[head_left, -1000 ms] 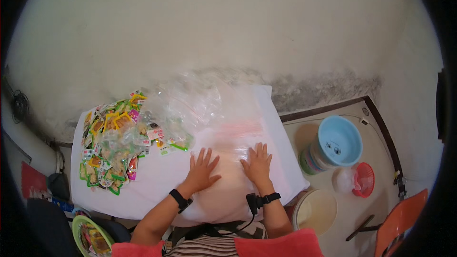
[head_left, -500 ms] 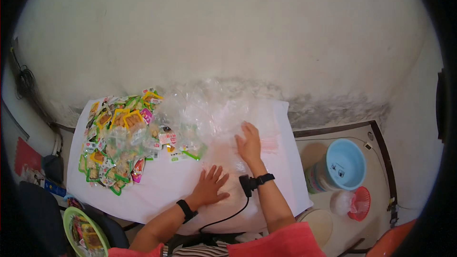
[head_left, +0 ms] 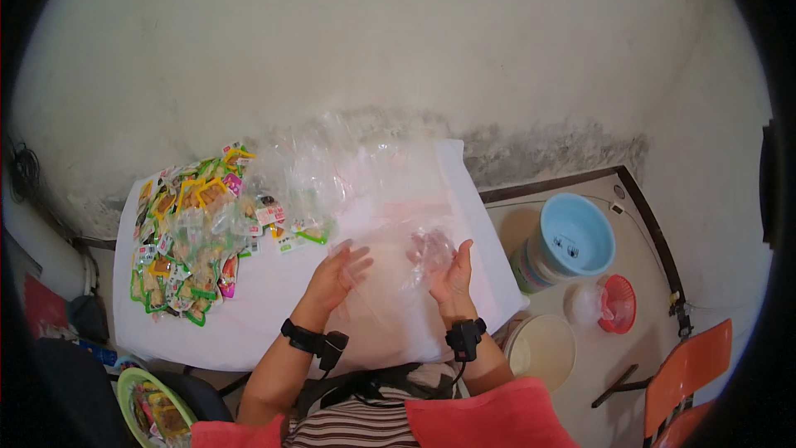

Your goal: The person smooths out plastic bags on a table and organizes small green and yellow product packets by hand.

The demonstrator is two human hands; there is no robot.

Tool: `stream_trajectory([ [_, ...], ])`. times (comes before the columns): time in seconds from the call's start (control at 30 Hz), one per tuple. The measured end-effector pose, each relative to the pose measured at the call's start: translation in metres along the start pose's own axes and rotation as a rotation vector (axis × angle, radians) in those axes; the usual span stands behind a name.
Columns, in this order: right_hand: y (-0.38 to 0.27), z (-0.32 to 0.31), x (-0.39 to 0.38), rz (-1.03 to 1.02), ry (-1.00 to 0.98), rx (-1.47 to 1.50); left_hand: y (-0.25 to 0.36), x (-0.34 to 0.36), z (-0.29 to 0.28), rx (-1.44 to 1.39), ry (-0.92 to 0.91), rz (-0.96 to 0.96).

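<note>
A clear plastic bag (head_left: pixel 390 270) stretches between my two hands, above the white-covered table (head_left: pixel 274 307). My left hand (head_left: pixel 333 278) holds its left side, with the film over some of the fingers. On the other side my right hand (head_left: pixel 452 276) has the thumb up and the fingers behind crumpled film, holding the bag. Beyond them lies a spread of loose clear bags (head_left: pixel 319 166), some with pinkish edges. To the left is a heap of small packaged food packets (head_left: pixel 186 236), some under clear plastic.
At the right, on the floor, stand a light blue basin (head_left: pixel 601 241), a red plastic basket (head_left: pixel 628 307) with a white bag, and a cream bucket (head_left: pixel 560 357). An orange chair (head_left: pixel 692 373) is at the lower right. A green-rimmed basket (head_left: pixel 124 390) of packets sits lower left.
Both hands have risen from the tabletop with a clear bag between them. The right hand has come nearer and turned palm inward. The view has shifted a little.
</note>
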State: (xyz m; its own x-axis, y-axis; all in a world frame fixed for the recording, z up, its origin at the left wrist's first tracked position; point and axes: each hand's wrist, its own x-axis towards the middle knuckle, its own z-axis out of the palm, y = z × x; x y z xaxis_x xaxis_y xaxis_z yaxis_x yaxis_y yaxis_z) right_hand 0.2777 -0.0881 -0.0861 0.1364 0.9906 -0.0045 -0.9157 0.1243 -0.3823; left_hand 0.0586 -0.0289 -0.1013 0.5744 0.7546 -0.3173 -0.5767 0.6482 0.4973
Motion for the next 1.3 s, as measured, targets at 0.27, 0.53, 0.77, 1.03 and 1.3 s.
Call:
stream_trajectory([
  [0.27,0.01,-0.025,-0.026,-0.024,0.229,-0.73,-0.024,-0.045,-0.033,0.286,0.309,0.436],
  [0.53,0.015,0.003,-0.033,0.079,0.023,-0.716,-0.011,-0.054,-0.03,0.949,0.407,0.893],
  [0.77,0.013,0.006,-0.043,0.091,0.03,-0.736,0.011,-0.037,0.021,0.88,0.129,0.521],
  [1.03,-0.006,0.028,-0.062,-0.573,0.059,-1.346,0.013,-0.056,0.065,1.095,0.193,0.479],
  [1.3,0.002,0.028,-0.074,-0.256,-0.095,-1.34,0.008,-0.062,0.038,1.686,-0.211,0.487],
])
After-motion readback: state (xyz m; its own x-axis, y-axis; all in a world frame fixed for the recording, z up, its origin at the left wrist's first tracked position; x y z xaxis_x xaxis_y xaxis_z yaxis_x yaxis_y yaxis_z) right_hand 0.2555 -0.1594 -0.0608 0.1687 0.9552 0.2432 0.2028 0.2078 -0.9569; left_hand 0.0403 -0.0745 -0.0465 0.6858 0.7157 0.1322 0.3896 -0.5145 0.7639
